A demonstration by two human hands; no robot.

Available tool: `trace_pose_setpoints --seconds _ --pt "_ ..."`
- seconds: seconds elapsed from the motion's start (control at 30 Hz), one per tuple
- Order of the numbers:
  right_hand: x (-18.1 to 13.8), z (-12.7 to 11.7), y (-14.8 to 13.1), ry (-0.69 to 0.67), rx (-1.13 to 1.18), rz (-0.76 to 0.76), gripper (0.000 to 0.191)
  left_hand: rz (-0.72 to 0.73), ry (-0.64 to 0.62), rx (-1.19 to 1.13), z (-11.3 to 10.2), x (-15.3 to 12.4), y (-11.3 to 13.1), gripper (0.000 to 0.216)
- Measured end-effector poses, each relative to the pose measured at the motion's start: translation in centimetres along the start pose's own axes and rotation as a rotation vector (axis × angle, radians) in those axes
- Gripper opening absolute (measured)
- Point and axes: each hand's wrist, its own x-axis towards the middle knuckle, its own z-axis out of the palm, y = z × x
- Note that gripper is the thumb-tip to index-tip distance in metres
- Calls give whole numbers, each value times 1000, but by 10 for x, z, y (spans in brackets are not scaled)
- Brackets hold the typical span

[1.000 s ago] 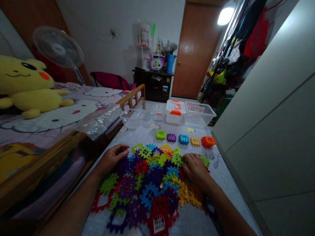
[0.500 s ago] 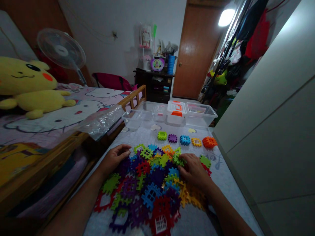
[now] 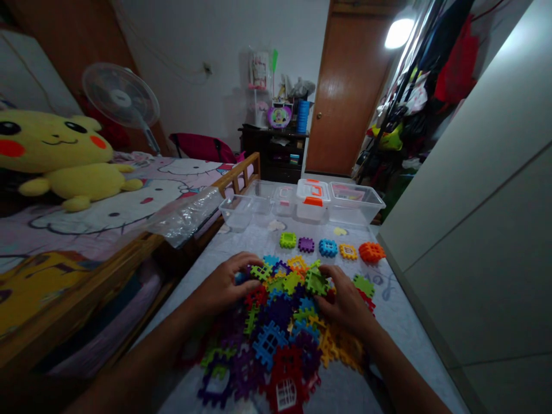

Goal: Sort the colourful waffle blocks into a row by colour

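A pile of interlocking plastic building pieces [image 3: 276, 310] in several colours lies spread in front of me. My left hand [image 3: 230, 282] is at the pile's far left, its thumb and fingers closed around the edges of a green window piece [image 3: 261, 272] that rests on other pieces. On the right, my right hand [image 3: 345, 299] pinches a solid green piece [image 3: 317, 280] by its right side, tilted up above the pile. A red piece with a white window [image 3: 285, 394] lies at the near end.
Beyond the pile is a row of joined stacks: green [image 3: 288, 240], purple [image 3: 306, 245], blue [image 3: 328, 248], yellow [image 3: 348, 252] and orange [image 3: 372, 252]. Behind them stand clear plastic boxes [image 3: 356, 204] and a lidded box with orange clips [image 3: 312, 201]. A wooden bed rail [image 3: 190, 241] runs along the left.
My left hand has moved right and onto the green window piece. My right hand has turned and raised its green piece a little. The view has shifted slightly.
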Motion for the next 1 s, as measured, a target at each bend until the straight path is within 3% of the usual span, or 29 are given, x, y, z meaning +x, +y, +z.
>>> trace_pose_setpoints --seconds 0.1,0.2,0.27,0.37,0.43,0.7,0.83,0.9,1.0 --pt "-4 2 -2 5 28 -57 53 226 -104 111 28 10 24 60" --pt "-8 6 -4 12 47 -114 58 320 -177 222 53 23 37 84" --pt "-10 7 -4 15 52 -139 59 346 -207 291 63 29 44 82" --pt "-12 9 -5 13 65 -176 57 286 -262 400 66 33 56 58" --pt "-12 9 -5 24 78 -196 55 235 -293 457 65 34 62 49" --pt "-12 4 -9 83 11 -270 62 217 -267 505 59 39 64 50" --pt "-11 -19 2 239 -99 -206 66 150 -183 567 33 61 42 58" --pt "-10 -31 16 310 -137 -169 61 48 -161 649 18 80 24 55" --pt "-9 -40 39 329 -166 -129 52 -27 -139 709 3 110 -5 53"
